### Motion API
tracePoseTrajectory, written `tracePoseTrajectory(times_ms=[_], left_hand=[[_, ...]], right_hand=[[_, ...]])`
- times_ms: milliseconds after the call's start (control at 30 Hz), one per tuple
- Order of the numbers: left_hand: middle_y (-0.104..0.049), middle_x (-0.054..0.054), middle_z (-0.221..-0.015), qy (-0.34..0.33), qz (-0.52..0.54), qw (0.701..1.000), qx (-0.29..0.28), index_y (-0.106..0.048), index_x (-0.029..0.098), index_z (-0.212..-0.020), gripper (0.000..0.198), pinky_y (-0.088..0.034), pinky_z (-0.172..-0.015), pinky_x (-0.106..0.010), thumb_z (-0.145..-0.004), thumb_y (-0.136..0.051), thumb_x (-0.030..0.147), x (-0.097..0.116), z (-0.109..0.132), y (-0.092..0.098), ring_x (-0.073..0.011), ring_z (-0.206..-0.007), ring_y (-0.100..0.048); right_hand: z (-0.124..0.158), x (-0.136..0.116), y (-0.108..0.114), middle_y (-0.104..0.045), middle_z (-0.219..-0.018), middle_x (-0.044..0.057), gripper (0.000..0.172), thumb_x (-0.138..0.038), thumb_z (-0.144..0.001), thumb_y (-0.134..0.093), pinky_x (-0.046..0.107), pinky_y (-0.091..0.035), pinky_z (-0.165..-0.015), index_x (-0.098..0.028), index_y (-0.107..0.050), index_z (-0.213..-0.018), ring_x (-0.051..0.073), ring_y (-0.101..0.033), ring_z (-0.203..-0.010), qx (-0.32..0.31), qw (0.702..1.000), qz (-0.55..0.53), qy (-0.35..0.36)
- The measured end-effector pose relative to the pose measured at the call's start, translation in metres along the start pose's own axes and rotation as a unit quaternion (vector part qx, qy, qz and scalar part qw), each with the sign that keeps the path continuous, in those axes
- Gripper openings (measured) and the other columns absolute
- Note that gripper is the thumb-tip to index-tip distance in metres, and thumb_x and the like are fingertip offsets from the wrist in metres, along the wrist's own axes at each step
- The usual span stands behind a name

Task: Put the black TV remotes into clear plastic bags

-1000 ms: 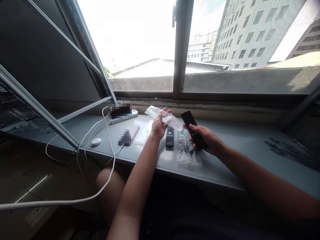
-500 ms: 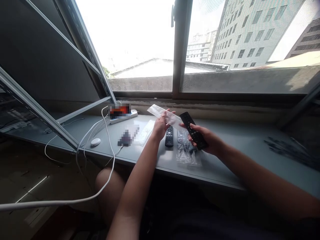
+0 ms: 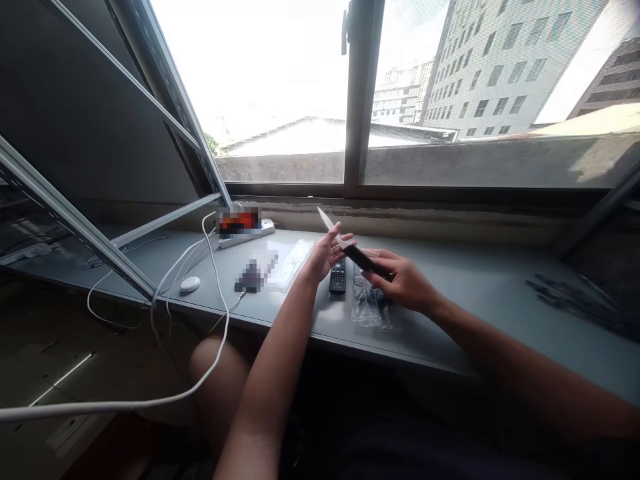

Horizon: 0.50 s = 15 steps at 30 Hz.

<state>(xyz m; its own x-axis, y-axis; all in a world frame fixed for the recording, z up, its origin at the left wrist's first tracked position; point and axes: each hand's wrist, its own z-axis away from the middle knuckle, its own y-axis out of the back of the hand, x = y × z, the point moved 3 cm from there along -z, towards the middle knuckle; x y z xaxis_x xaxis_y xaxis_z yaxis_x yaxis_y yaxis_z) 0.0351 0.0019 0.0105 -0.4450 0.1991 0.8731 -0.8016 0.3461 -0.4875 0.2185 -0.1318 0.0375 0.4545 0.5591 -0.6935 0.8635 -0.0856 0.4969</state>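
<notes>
Currently, left hand point(image 3: 327, 255): raised above the table, pinching a plastic sleeve between thumb and fingers, with some fingertips spread toward the right hand.
Right hand point(image 3: 404, 283): also raised, a little nearer the body than the left hand, thumb and fingers closed around a black remote.
Black remote point(image 3: 369, 261): in the right hand's grip, tilted and seen nearly edge-on, its far end reaching the left hand's fingers; its keys cannot be made out.
Plastic sleeve point(image 3: 327, 221): whitish, pointing up and away from the left hand toward the window; whether the remote's end is inside it or only against it, I cannot tell.
Second remote point(image 3: 338, 279): flat on the table just below the left hand's fingers, keys up, its upper end partly hidden.
Clear bags point(image 3: 369, 307): on the table beneath the right hand, crinkled, partly covered by it, with something dark inside.
Flat clear packet point(image 3: 296, 265): on the table, just left of the left hand.
Blurred dark object point(image 3: 249, 277): farther left of the left hand, past the packet.
White round item point(image 3: 190, 285): well to the left of the left hand, near white cables point(image 3: 226, 327).
Table point(image 3: 465, 287): grey, under both hands.
</notes>
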Motion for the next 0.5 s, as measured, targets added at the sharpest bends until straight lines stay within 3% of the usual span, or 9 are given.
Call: tracePoseTrajectory(times_ms=[100,267,400,500], left_hand=[[-0.074,-0.021,-0.151,-0.005,-0.011,1.000,-0.016,-0.069,0.022,-0.144,0.056,-0.066,-0.103,-0.041,-0.101,-0.078,0.057,-0.002,-0.002,0.001,-0.0358,-0.135,-0.076],[-0.076,-0.018,-0.150,0.000,0.009,1.000,-0.004,-0.067,0.021,-0.140,0.039,-0.063,-0.107,-0.046,-0.111,-0.058,0.045,-0.005,-0.006,0.003,-0.0332,-0.127,-0.080],[-0.079,-0.016,-0.146,-0.036,0.048,0.998,0.031,-0.070,0.018,-0.140,0.041,-0.060,-0.113,-0.046,-0.115,-0.045,0.039,0.000,-0.007,0.006,-0.0296,-0.127,-0.080],[-0.082,-0.014,-0.140,-0.074,0.072,0.993,0.064,-0.072,0.019,-0.142,0.045,-0.059,-0.114,-0.042,-0.116,-0.042,0.040,0.007,-0.005,0.009,-0.0269,-0.130,-0.078]], right_hand=[[0.001,0.001,-0.003,-0.074,-0.157,0.008,0.042,-0.040,-0.104,-0.079,0.058,-0.051,-0.129,-0.033,-0.083,-0.146,0.038,-0.068,-0.148,-0.033,0.997,0.042,0.054],[0.004,-0.005,-0.002,-0.070,-0.163,0.008,0.029,-0.043,-0.106,-0.078,0.056,-0.056,-0.122,-0.032,-0.089,-0.130,0.038,-0.070,-0.145,-0.049,0.996,0.053,0.056],[0.003,-0.009,0.000,-0.074,-0.155,0.012,0.024,-0.048,-0.102,-0.082,0.052,-0.067,-0.102,-0.027,-0.091,-0.110,0.039,-0.076,-0.131,-0.026,0.999,0.021,0.028],[0.002,-0.008,0.002,-0.075,-0.151,0.015,0.033,-0.056,-0.100,-0.084,0.041,-0.069,-0.071,-0.024,-0.088,-0.102,0.029,-0.082,-0.092,0.009,0.998,-0.051,-0.033]])
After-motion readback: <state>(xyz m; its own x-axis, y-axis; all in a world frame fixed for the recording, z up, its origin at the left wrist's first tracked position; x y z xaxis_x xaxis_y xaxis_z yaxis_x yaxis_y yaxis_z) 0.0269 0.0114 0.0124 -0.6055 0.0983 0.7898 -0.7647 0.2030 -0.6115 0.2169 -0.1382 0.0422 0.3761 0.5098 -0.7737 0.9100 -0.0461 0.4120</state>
